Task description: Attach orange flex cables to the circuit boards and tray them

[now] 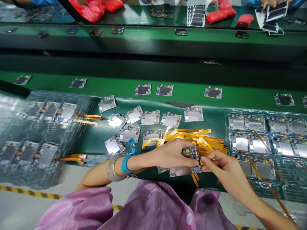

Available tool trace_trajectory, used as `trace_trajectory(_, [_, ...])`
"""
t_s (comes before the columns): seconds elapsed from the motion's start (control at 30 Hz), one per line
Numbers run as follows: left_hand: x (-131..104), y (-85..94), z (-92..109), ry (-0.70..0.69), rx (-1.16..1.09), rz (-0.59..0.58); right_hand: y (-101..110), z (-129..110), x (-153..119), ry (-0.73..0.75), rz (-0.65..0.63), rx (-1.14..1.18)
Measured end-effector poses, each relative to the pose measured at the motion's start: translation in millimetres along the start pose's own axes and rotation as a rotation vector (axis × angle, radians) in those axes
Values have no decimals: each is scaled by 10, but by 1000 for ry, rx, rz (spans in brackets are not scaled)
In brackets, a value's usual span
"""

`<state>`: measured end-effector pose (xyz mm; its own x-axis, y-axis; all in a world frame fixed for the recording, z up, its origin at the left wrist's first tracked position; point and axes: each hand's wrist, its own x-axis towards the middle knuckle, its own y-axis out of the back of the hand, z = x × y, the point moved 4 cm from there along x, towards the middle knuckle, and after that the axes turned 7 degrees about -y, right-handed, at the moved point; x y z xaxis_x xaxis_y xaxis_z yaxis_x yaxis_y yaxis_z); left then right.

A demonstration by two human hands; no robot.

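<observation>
My left hand (174, 153) grips a small circuit board (192, 153) between thumb and fingers, tilted above the bench. At the board's right edge, the thumb and fingers of my right hand (218, 163) are pinched together. A bit of orange flex cable (201, 162) shows at those fingertips; most of it is hidden. Just behind both hands lies a heap of orange flex cables (199, 137). Several boards with silver shields, such as one board (150, 118), lie loose to the left of the heap. Another silver board (179, 172) sits partly under my left hand.
Stacked clear trays with boards (48, 127) stand at left, cables sticking out. Another clear tray (266, 150) holds boards at right. A green conveyor (107, 84) carries spaced boards behind the bench. Across it are red bags (220, 14), label sheets (196, 15) and another person's hand (270, 3).
</observation>
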<state>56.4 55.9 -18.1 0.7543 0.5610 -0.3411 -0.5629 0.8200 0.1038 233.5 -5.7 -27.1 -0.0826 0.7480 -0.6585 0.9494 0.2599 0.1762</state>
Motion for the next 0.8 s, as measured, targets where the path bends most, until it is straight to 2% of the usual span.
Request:
trace_trajectory(0.43, [9,7,18,29,24,24,26,-1,-4,37,31,-7])
trace_trajectory(0.67, [21,-30,6,48,41,-9,17,46,9,57,-84,-105])
trace_trajectory(0.8, [54,-14,-2,56,7,-26,4,25,8,61,-99,-108])
